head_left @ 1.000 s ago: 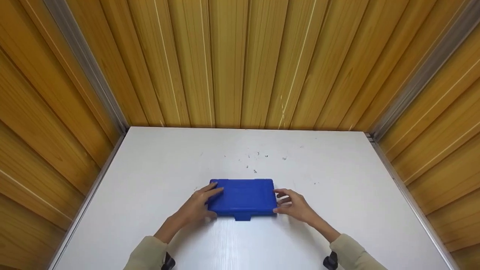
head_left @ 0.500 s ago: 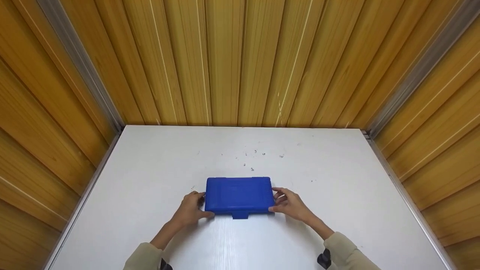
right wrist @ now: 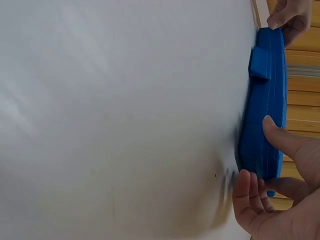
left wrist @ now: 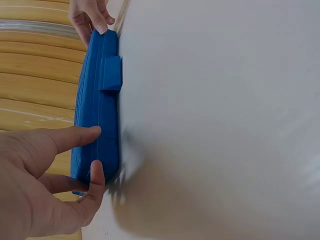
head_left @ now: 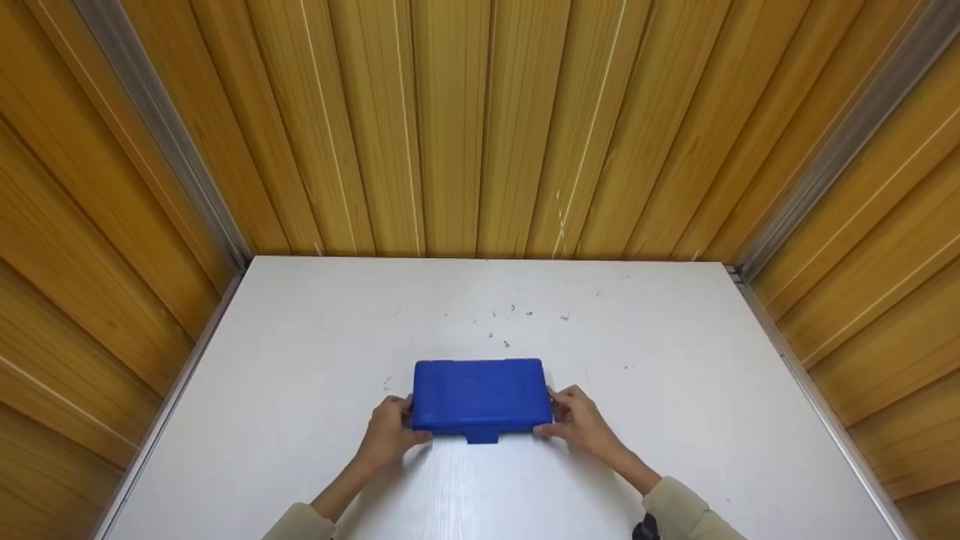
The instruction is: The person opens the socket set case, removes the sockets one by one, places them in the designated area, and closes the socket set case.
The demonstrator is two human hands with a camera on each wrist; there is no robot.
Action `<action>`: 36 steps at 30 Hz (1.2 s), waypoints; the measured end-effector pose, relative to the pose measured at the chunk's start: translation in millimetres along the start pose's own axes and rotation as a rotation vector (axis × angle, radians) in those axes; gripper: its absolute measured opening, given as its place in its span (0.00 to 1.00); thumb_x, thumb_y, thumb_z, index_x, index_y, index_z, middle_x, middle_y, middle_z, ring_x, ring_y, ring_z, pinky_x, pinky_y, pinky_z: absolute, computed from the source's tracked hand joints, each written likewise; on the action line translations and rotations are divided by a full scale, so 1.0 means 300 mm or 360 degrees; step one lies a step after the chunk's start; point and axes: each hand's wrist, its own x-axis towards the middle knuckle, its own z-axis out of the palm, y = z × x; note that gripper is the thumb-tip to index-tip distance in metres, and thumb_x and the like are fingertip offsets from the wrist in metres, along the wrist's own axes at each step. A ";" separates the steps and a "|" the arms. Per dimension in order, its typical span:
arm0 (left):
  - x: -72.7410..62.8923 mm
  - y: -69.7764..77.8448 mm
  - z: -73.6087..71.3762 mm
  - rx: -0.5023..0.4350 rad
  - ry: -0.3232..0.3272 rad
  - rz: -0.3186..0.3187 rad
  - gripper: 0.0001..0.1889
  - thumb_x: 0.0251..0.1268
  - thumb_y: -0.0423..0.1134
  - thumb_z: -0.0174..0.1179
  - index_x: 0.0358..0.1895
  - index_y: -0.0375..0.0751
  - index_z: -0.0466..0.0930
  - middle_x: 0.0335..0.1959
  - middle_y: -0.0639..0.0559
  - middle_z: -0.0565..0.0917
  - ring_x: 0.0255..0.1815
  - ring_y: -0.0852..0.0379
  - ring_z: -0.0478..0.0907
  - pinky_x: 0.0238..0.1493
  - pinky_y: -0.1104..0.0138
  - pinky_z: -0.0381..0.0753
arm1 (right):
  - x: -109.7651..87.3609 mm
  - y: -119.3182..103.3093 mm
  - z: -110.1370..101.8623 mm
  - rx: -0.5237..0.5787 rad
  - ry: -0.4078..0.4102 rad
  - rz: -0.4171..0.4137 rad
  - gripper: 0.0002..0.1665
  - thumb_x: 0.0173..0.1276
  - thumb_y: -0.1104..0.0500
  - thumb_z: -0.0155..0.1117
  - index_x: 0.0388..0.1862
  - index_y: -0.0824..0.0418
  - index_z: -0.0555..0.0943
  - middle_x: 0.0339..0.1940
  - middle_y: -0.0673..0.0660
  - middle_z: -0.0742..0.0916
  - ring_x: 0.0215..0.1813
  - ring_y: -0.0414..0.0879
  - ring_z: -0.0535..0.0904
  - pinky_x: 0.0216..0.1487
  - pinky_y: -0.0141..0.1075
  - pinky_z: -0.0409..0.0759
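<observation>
A blue plastic case (head_left: 482, 394) with its lid down lies flat on the white table, its latch tab (head_left: 482, 436) facing the person. My left hand (head_left: 388, 431) grips the case's left end, thumb on the front side and fingers round the end. At the opposite end my right hand (head_left: 581, 424) holds it the same way. The left wrist view shows the left thumb (left wrist: 82, 139) against the front of the case (left wrist: 97, 105). In the right wrist view the right thumb (right wrist: 280, 137) presses the front side, with fingers curled at the end. What the case contains is hidden.
The white table (head_left: 315, 330) has small dark marks (head_left: 506, 344) beyond the case. Yellow wood-patterned panels (head_left: 450, 127) stand behind and at both sides, with grey metal posts (head_left: 180, 142) in the corners.
My left hand has come off the top of the lid to grip the left end of the case. The right hand stays at the right end, its grip closer. The case has hardly shifted.
</observation>
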 end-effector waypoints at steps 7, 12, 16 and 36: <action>0.003 0.005 0.010 -0.0026 0.0077 -0.0062 0.37 0.47 0.26 0.77 0.62 0.13 0.72 0.48 0.31 0.80 0.47 0.43 0.82 0.51 0.51 0.84 | 0.000 0.013 0.003 0.0060 0.0026 0.0014 0.46 0.54 0.58 0.83 0.65 0.81 0.73 0.41 0.61 0.77 0.41 0.47 0.76 0.40 0.28 0.75; -0.002 0.019 0.013 -0.0030 0.0105 -0.0121 0.38 0.48 0.27 0.77 0.64 0.16 0.72 0.53 0.28 0.77 0.54 0.36 0.79 0.57 0.46 0.81 | 0.004 0.013 0.009 0.0085 0.0081 -0.0001 0.44 0.52 0.60 0.84 0.63 0.80 0.75 0.38 0.61 0.77 0.39 0.46 0.76 0.39 0.28 0.77; -0.008 0.024 0.019 -0.0026 0.0140 -0.0166 0.38 0.48 0.28 0.78 0.65 0.18 0.73 0.53 0.29 0.77 0.52 0.38 0.78 0.56 0.46 0.80 | 0.008 0.008 0.012 0.0126 0.0084 -0.0005 0.42 0.51 0.62 0.83 0.62 0.81 0.76 0.38 0.62 0.77 0.39 0.47 0.78 0.39 0.29 0.80; 0.032 0.025 -0.060 -0.0225 0.0283 0.0123 0.24 0.59 0.40 0.75 0.54 0.26 0.85 0.42 0.39 0.89 0.42 0.49 0.86 0.38 0.70 0.84 | 0.052 -0.054 -0.035 0.0472 0.0306 0.0093 0.30 0.73 0.58 0.67 0.70 0.67 0.75 0.55 0.61 0.80 0.50 0.44 0.80 0.46 0.26 0.81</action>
